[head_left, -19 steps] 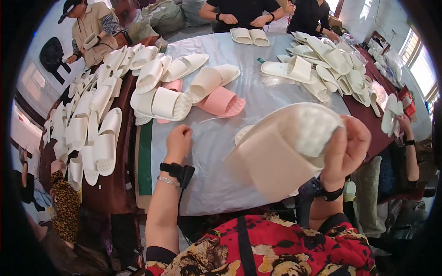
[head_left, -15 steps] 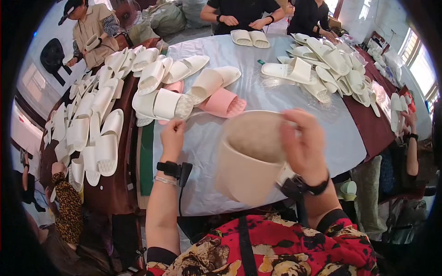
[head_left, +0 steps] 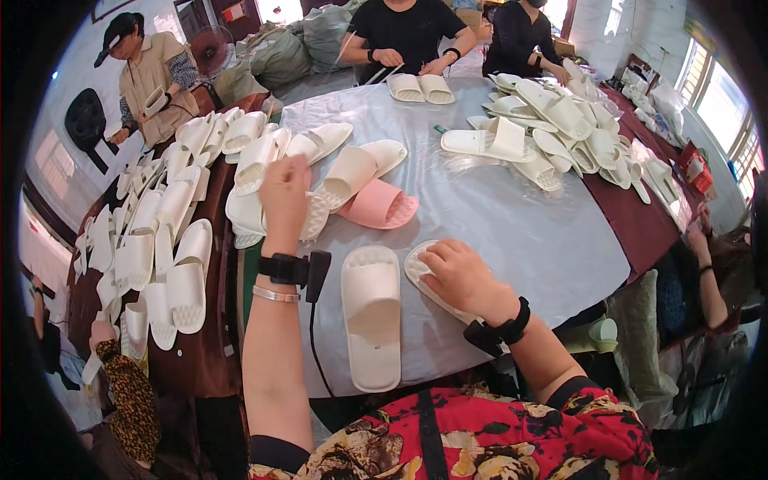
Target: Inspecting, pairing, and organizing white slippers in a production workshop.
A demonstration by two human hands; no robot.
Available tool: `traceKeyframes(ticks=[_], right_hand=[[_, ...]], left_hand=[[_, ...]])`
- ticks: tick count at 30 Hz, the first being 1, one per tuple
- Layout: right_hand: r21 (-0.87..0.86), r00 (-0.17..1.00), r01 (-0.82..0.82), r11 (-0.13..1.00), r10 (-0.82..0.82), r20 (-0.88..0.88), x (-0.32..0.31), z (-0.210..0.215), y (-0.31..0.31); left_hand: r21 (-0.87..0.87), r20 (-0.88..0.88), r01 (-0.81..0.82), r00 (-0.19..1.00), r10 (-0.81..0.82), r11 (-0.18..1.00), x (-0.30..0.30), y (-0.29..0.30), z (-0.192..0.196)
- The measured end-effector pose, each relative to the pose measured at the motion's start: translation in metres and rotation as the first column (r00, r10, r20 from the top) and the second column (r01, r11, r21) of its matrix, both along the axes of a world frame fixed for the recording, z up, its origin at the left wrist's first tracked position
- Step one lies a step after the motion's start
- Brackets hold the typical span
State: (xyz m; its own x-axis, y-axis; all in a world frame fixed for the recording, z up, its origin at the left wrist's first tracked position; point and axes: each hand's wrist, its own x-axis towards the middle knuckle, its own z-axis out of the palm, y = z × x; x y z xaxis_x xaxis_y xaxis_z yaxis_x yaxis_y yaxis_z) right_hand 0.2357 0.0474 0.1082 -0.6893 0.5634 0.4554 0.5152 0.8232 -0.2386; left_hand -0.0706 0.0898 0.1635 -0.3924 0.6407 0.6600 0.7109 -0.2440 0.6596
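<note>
Right in front of me an off-white slipper [head_left: 371,308] lies flat on the table, sole down, its strap toward the far end. To the right of it, a second off-white slipper [head_left: 419,266] is mostly covered by my right hand [head_left: 464,276], whose fingers curl over it. My left hand [head_left: 286,188] is raised over the slippers at the left, its fingers curled closed. What it holds, if anything, is hidden. Beyond it are a pink slipper [head_left: 381,205] and a cream slipper pair [head_left: 352,174], with white slippers [head_left: 244,210] partly behind my left wrist.
A heap of white slippers [head_left: 552,120] stands at the far right. Rows of white slippers [head_left: 156,208] cover the brown side table on the left. One slipper pair [head_left: 422,89] lies at the far edge before a person in black [head_left: 404,36]. Other people work around the table.
The slipper lifted in my right hand is now down on the table, and a pair lies before me. My left hand has moved up and farther over the left-hand slippers.
</note>
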Motion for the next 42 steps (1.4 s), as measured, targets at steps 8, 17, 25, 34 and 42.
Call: traceKeyframes(ticks=[8,17,25,34,42], right_hand=[[-0.025,0.992,-0.067,0.997,0.069,0.107,0.018,-0.007,-0.008],[0.135,0.933,0.041,0.99,0.01,-0.36,-0.007,0.019,-0.016],[-0.007,0.946,0.021,1.0,-0.022,-0.324,0.025,0.007,-0.009],[-0.069,0.817,0.325,0.943,-0.317,-0.481,0.088,0.014,0.013],[-0.075,0.775,0.321,0.944,-0.307,-0.552,0.109,0.006,0.016]], left_hand=[[-0.348,-0.381,0.007,0.913,-0.148,0.937,0.027,-0.02,-0.06],[-0.37,-0.468,0.376,0.714,-0.521,0.849,0.114,-0.077,-0.025],[-0.329,-0.415,0.455,0.717,-0.56,0.827,0.104,-0.075,-0.055],[-0.537,-0.328,0.287,0.796,-0.509,0.793,0.095,-0.054,-0.065],[-0.737,-0.191,0.29,0.777,-0.6,0.611,0.103,-0.017,-0.056]])
